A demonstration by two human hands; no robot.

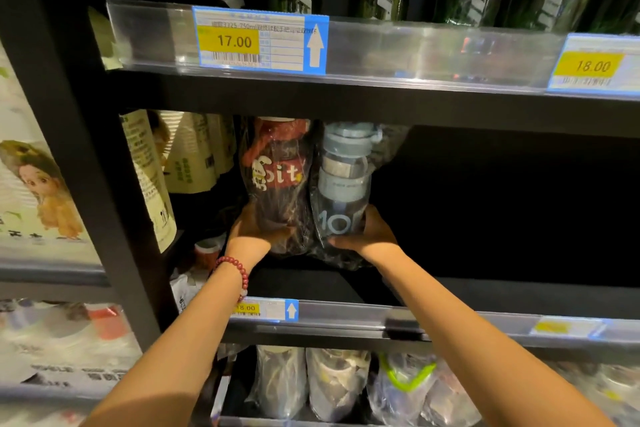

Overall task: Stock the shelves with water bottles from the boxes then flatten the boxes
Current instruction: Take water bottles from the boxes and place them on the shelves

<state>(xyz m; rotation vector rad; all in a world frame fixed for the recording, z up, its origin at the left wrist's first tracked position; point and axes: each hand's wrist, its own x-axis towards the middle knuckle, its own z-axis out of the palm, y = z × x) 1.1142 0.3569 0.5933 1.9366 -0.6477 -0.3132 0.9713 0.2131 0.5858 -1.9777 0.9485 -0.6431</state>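
Reaching into the middle shelf [485,291], the person holds two bagged bottles at their bases, one in each hand. The left hand [247,230] wraps the bottom of the red bottle [277,180], with the fingers curled behind it. The right hand [363,232] grips the bottom of the grey bottle [343,184] in the same way, its thumb across the front. The two bottles stand upright and touch each other, at the left end of the shelf, just beside the cream cartons [194,156].

The low grip seems chosen so that the tall bottles can pass under the upper shelf edge [381,104] without tilting, because their caps come very near to it. Holding them together also lets both slide back as one pair. Their plastic bags look loose and slippery, so a firm hold at the base is probably safer than one at the middle.

To the right the shelf is dark and seems to have space for more bottles. The shelf below [346,388] holds other bagged bottles. No boxes are in view, so the flattening step appears not yet begun.
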